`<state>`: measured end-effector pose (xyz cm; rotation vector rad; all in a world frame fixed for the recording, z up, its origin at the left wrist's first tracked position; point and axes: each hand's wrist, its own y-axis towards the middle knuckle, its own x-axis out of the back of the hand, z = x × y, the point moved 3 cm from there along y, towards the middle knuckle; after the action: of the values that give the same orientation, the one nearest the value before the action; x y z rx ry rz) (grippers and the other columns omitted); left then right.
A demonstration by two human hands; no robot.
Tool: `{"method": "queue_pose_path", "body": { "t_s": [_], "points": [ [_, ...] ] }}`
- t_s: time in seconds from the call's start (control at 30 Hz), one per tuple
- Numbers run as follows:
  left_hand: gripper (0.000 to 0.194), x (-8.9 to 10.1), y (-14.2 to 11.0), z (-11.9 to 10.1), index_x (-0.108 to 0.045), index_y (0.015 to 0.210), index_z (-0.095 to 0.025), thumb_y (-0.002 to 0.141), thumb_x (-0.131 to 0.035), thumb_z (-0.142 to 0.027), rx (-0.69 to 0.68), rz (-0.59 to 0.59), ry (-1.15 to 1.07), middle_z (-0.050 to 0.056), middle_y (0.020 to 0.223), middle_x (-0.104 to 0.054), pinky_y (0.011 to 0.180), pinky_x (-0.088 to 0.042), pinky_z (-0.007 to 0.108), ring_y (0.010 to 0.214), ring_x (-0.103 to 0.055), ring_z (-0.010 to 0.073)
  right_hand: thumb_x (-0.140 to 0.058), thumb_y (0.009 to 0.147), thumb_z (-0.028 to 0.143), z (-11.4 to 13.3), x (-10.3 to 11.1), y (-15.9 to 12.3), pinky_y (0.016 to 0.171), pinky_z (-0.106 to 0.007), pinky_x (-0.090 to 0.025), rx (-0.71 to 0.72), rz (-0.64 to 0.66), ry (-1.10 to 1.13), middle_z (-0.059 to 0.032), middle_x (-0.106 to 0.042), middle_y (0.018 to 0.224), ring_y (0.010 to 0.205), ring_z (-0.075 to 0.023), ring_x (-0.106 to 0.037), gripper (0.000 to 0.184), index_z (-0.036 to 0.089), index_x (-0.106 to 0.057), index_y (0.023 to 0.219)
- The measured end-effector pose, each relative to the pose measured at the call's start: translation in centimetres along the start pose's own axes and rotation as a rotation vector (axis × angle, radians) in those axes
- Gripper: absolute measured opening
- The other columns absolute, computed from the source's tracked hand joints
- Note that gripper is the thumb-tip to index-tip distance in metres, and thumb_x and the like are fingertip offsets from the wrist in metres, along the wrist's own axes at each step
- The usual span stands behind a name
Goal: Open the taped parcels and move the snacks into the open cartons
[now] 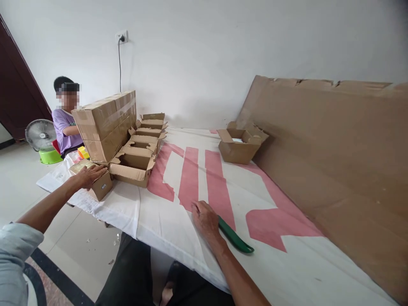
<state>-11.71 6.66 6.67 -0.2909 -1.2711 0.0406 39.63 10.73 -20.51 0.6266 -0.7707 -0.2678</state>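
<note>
My left hand (91, 176) lies flat with its fingers stretched over a small closed cardboard box (102, 186) that has a white label on its end. This box sits at the left edge of the cloth-covered table (165, 231). Right beside it is an open cardboard box (130, 173) with its flaps up, the nearest of a row. My right hand (205, 217) rests on the table with fingers curled round a green-handled tool (236, 238). The handle sticks out toward the lower right; its other end is hidden under the hand.
Taped cartons (106, 123) are stacked behind the left box. An open box with something white inside (239, 146) stands at the back. A large cardboard sheet (331, 157) leans at the right. Across the table sits a person (65, 127) near a fan (41, 135).
</note>
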Motion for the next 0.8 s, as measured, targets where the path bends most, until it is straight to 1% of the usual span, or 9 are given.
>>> {"method": "queue_pose_path", "body": {
  "t_s": [0.07,0.17,0.3,0.37,0.47,0.57,0.63,0.7,0.8],
  "points": [
    [0.131,0.3,0.3,-0.3,-0.045,0.178,-0.035,0.06,-0.091,-0.004,-0.028,0.005,-0.008,0.024,0.191,-0.036,0.125,-0.047,0.069,0.172,-0.04,0.0484,-0.048,0.105,0.032,0.0,0.0,0.0,0.078,-0.039,-0.053,0.014,-0.004,0.002,-0.0127,-0.079,0.095,0.09,-0.0302,-0.072,0.03,0.025,-0.076,0.097],
    [0.123,0.6,0.4,-1.4,-0.049,0.176,-0.033,0.062,-0.088,-0.009,-0.056,-0.03,-0.062,0.024,0.185,-0.045,0.125,-0.045,0.071,0.168,-0.045,0.0483,-0.048,0.106,0.032,-0.1,-0.1,0.0,0.077,-0.039,-0.052,0.02,-0.001,-0.004,-0.0123,-0.079,0.094,0.089,-0.0299,-0.072,0.03,0.025,-0.076,0.097],
    [0.111,1.0,-0.3,-5.2,-0.055,0.17,-0.034,0.065,-0.091,-0.021,-0.156,-0.112,-0.099,0.02,0.168,-0.063,0.121,-0.046,0.067,0.156,-0.056,0.0485,-0.05,0.105,0.033,-0.3,-0.3,-0.1,0.077,-0.04,-0.052,0.017,-0.006,-0.014,-0.012,-0.079,0.093,0.088,-0.03,-0.072,0.029,0.025,-0.077,0.099],
    [0.107,1.2,-0.7,-8.7,-0.056,0.168,-0.034,0.069,-0.095,-0.034,-0.242,-0.173,-0.114,0.018,0.162,-0.066,0.12,-0.046,0.064,0.153,-0.056,0.0486,-0.05,0.105,0.033,-0.4,-0.4,-0.1,0.078,-0.04,-0.052,0.013,-0.01,-0.013,-0.0126,-0.079,0.095,0.09,-0.0308,-0.072,0.03,0.024,-0.078,0.1],
    [0.106,1.3,-1.0,-15.8,-0.054,0.167,-0.027,0.073,-0.098,-0.051,-0.382,-0.26,-0.156,0.021,0.159,-0.065,0.119,-0.044,0.064,0.15,-0.057,0.0488,-0.049,0.105,0.031,-0.3,-0.3,0.0,0.078,-0.04,-0.051,0.0,-0.003,-0.018,-0.0133,-0.08,0.097,0.091,-0.0311,-0.071,0.03,0.024,-0.078,0.1],
    [0.095,1.5,-0.7,-22.9,-0.056,0.162,-0.022,0.081,-0.094,-0.056,-0.442,-0.337,-0.226,0.022,0.153,-0.068,0.116,-0.046,0.061,0.143,-0.061,0.0465,-0.05,0.105,0.03,0.2,0.4,0.2,0.078,-0.039,-0.049,-0.014,0.033,-0.036,-0.0134,-0.078,0.095,0.091,-0.0308,-0.069,0.029,0.023,-0.077,0.097],
    [0.095,1.8,-0.7,-26.0,-0.055,0.163,-0.021,0.086,-0.091,-0.062,-0.484,-0.37,-0.286,0.025,0.155,-0.066,0.117,-0.047,0.062,0.146,-0.06,0.0477,-0.049,0.105,0.028,0.7,0.9,0.4,0.08,-0.039,-0.049,-0.032,0.055,-0.044,-0.0128,-0.077,0.096,0.093,-0.0302,-0.068,0.028,0.023,-0.076,0.096],
    [0.094,2.3,-1.0,-26.5,-0.05,0.169,-0.023,0.093,-0.085,-0.067,-0.501,-0.432,-0.379,0.025,0.167,-0.06,0.121,-0.046,0.064,0.155,-0.055,0.0485,-0.049,0.104,0.025,1.0,1.2,0.5,0.082,-0.039,-0.05,-0.036,0.075,-0.045,-0.0118,-0.076,0.095,0.094,-0.0297,-0.067,0.027,0.024,-0.075,0.096],
    [0.074,2.8,-1.9,-22.3,-0.051,0.171,-0.028,0.106,-0.072,-0.057,-0.325,-0.571,-0.547,0.019,0.174,-0.057,0.128,-0.046,0.064,0.161,-0.052,0.0443,-0.049,0.104,0.024,1.1,1.4,0.6,0.084,-0.038,-0.05,-0.051,0.075,-0.05,-0.0106,-0.076,0.095,0.093,-0.029,-0.066,0.027,0.024,-0.075,0.097]
  ]
}}
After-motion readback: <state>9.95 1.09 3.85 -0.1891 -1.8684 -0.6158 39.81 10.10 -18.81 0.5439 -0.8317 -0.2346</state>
